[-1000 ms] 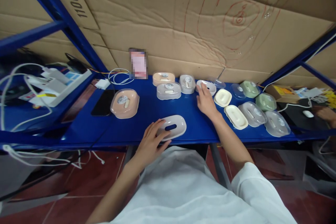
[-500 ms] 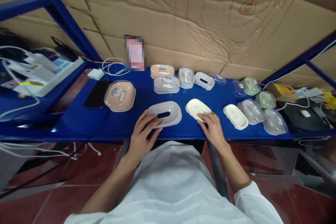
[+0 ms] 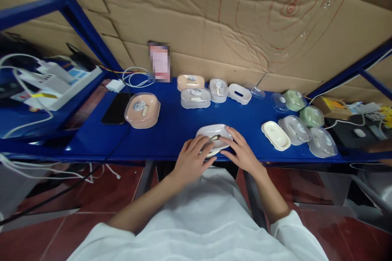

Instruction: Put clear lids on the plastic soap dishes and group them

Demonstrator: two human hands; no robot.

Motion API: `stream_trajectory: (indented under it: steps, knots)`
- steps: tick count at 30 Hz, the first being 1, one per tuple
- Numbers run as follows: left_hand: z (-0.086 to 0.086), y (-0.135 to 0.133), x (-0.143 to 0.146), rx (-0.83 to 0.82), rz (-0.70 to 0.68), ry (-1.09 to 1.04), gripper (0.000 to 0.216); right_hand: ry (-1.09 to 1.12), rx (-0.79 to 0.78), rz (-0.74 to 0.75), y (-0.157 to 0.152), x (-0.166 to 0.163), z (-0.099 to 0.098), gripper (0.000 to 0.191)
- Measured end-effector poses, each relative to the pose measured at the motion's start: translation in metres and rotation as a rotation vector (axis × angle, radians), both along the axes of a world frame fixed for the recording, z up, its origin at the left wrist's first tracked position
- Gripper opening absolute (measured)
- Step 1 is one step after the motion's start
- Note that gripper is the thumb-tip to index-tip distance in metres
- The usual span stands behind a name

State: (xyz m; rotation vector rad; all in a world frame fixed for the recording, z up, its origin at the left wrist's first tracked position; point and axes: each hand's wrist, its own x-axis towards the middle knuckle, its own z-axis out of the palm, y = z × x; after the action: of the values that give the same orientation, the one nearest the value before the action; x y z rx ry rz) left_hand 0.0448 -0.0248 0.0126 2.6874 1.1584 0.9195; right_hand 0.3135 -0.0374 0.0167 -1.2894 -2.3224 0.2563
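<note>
A pale grey-lilac soap dish tray [image 3: 211, 130] with a slot in its middle lies in front of me at the table's near edge. Part of a cream soap dish base [image 3: 212, 154] peeks out below its near side; whether the two are fitted together I cannot tell. My left hand [image 3: 192, 158] is closed on the tray's left and near side. At the right end, my right hand [image 3: 241, 149] grips the rim, fingers above and thumb nearer me. Another cream soap dish base [image 3: 276, 136] lies to the right of my right hand.
Lidded soap boxes stand around: a peach one [image 3: 142, 111] at left, a grey one [image 3: 195, 98] behind, a green one [image 3: 311, 116] at right. A loose slotted tray [image 3: 239, 94] is at the back. A dark phone [image 3: 116, 108] and cables lie left.
My left hand has brought the grey-lilac tray rightward and nearer, over the cream base. My right hand has shifted slightly left from the cream base onto the tray's right end.
</note>
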Motion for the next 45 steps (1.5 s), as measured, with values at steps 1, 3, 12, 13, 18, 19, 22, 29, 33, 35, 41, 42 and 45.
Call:
stream_trajectory:
  steps: [1,3,12,13,18,19,22,29,33,35,41,42,45]
  knots:
    - [0.0,-0.002,0.001,0.01,0.001,0.023,0.034,0.007,-0.003,0.008,0.003,0.0,0.002,0.051]
    - [0.0,-0.005,0.001,0.017,0.003,0.045,0.036,0.004,-0.004,0.028,0.011,0.0,0.008,0.047]
    - [-0.004,0.012,-0.029,-0.022,0.019,0.007,0.029,-0.184,0.041,0.123,0.04,-0.025,0.008,0.043]
    - [-0.004,0.015,-0.032,-0.017,0.01,0.004,0.027,-0.196,0.043,0.133,0.043,-0.027,0.008,0.044]
    - [-0.009,0.025,-0.043,-0.025,0.029,-0.123,0.021,-0.208,0.115,-0.054,0.086,-0.001,0.024,0.049]
    - [-0.01,0.026,-0.044,-0.029,0.045,-0.16,0.019,-0.205,0.138,-0.191,0.102,0.01,0.029,0.052]
    - [-0.012,0.027,-0.046,-0.045,0.059,-0.234,0.018,-0.223,0.145,-0.63,0.153,0.047,0.037,0.061]
    - [-0.01,0.028,-0.048,-0.087,0.015,-0.24,0.018,-0.208,0.079,-0.849,0.181,0.075,0.02,0.058]
    - [-0.013,0.029,-0.047,-0.072,0.037,-0.237,0.018,-0.091,0.027,-0.731,0.165,0.076,0.013,0.062]
    - [-0.017,0.03,-0.046,-0.053,0.084,-0.256,0.019,-0.043,0.023,-0.696,0.159,0.074,0.012,0.063]
    - [-0.026,0.034,-0.047,-0.083,0.148,-0.288,0.024,-0.036,0.094,-0.587,0.138,0.045,0.007,0.057]
    - [-0.026,0.035,-0.047,-0.09,0.146,-0.292,0.024,-0.047,0.075,-0.572,0.133,0.038,0.006,0.057]
    - [-0.027,0.035,-0.048,-0.114,0.137,-0.306,0.024,-0.042,0.009,-0.49,0.121,0.021,0.008,0.056]
